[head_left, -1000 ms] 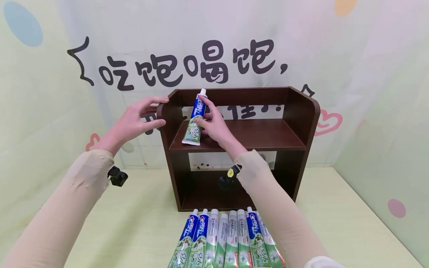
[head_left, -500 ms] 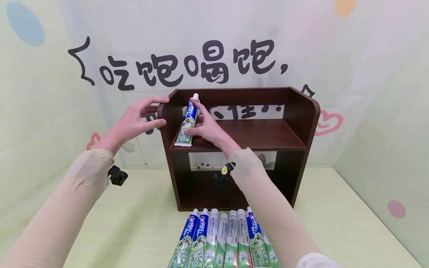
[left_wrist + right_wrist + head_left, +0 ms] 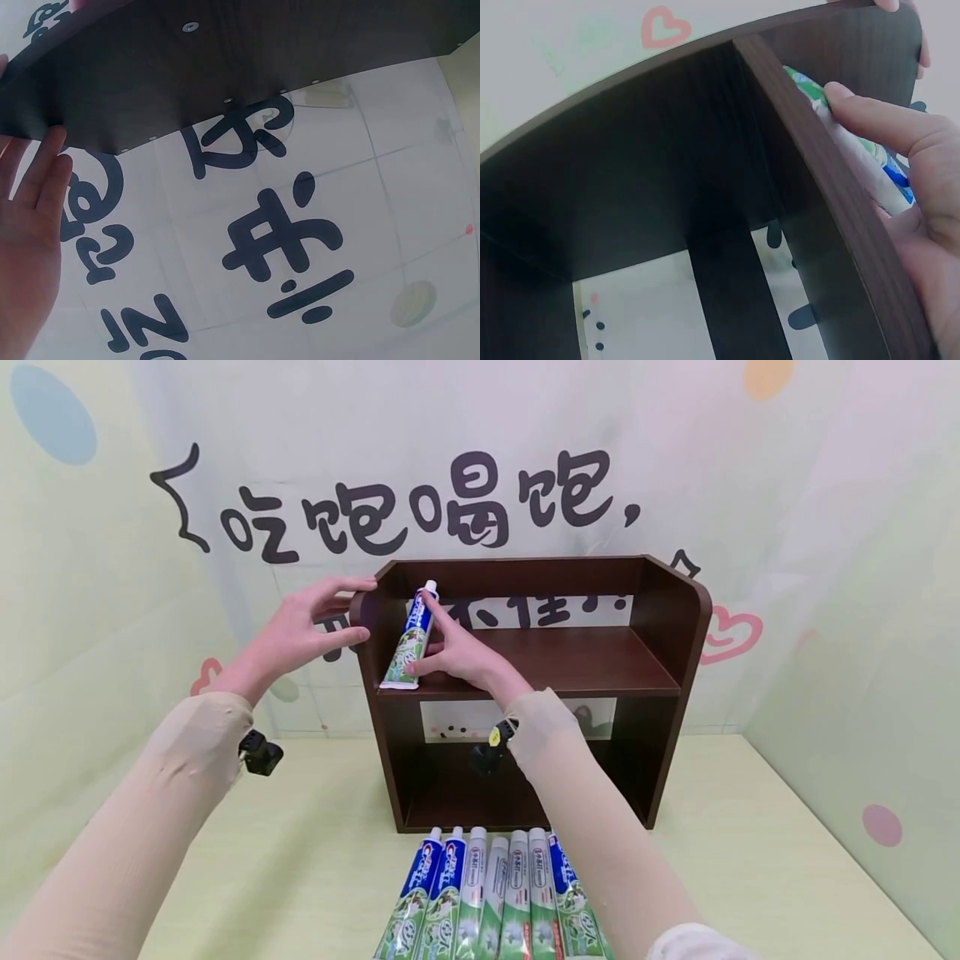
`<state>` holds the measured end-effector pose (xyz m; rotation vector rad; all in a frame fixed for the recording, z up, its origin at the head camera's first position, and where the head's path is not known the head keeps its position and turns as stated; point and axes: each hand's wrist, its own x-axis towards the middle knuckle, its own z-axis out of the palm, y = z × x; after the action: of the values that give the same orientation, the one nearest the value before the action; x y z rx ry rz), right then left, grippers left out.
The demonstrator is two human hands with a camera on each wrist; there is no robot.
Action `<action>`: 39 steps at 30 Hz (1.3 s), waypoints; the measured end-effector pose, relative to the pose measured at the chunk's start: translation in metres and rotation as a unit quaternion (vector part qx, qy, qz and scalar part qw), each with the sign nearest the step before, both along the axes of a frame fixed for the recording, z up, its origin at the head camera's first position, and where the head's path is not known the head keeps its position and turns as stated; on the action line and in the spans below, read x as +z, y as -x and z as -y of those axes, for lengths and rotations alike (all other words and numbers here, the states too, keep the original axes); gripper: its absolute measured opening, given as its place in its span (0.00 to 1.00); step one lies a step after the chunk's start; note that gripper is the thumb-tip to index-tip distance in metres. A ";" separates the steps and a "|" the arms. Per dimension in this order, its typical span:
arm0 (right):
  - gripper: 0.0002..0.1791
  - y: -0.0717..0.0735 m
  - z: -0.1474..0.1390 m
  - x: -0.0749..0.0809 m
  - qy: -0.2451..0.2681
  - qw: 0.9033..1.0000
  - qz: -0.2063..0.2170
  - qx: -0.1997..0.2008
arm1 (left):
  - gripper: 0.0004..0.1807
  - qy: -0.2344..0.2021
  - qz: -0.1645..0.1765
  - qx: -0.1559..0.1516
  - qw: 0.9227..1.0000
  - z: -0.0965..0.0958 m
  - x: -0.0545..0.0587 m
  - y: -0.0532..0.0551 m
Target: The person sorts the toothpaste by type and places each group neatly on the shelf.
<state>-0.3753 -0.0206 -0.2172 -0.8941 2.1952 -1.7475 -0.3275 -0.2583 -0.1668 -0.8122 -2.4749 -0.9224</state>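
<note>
My right hand (image 3: 468,656) holds a blue and green toothpaste tube (image 3: 411,639), thumb low and index finger near its white cap. The tube leans cap up, its flat end at the front edge of the upper board, close to the left side panel. In the right wrist view the tube (image 3: 866,169) shows partly behind that board's edge. My left hand (image 3: 300,627) grips the left side panel of the dark brown two-tier shelf (image 3: 525,687), thumb against its front edge. The left wrist view shows fingers of my left hand (image 3: 34,217) along the panel (image 3: 225,67).
Several toothpaste tubes (image 3: 495,893), some blue and green, some silver and green, lie side by side on the pale table (image 3: 750,843) before the shelf. My right forearm covers the row's right end. A printed wall cloth (image 3: 480,410) stands behind the shelf.
My right hand has moved left and slightly down with the toothpaste tube, from farther along the upper board to beside the left side panel. My left hand keeps its place on the shelf.
</note>
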 end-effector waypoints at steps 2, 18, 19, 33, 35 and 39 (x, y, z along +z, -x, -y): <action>0.62 0.001 -0.001 0.000 -0.005 1.000 -0.006 -0.001 | 0.31 0.000 0.000 0.000 1.000 -0.001 0.000 0.000; 0.60 -0.002 0.002 -0.001 -0.044 0.999 -0.022 -0.023 | 0.31 0.003 -0.002 0.007 1.000 0.000 0.001 -0.003; 0.60 -0.002 0.002 -0.001 -0.049 0.998 -0.023 -0.025 | 0.31 0.003 -0.001 0.008 1.000 0.000 0.001 -0.003; 0.51 -0.003 0.003 -0.003 -0.084 0.996 -0.025 -0.031 | 0.31 0.001 0.008 0.004 1.000 0.000 0.000 -0.002; 0.50 -0.003 0.004 -0.003 -0.084 0.995 -0.031 -0.031 | 0.31 0.000 0.006 0.004 1.000 0.000 0.000 -0.002; 0.47 -0.003 0.003 -0.004 -0.090 0.994 -0.050 -0.033 | 0.31 -0.001 0.007 0.006 1.000 -0.001 0.000 -0.003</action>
<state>-0.3722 -0.0239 -0.2212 -0.8920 2.4270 -1.5314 -0.3250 -0.2574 -0.1664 -0.7913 -2.4885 -0.9297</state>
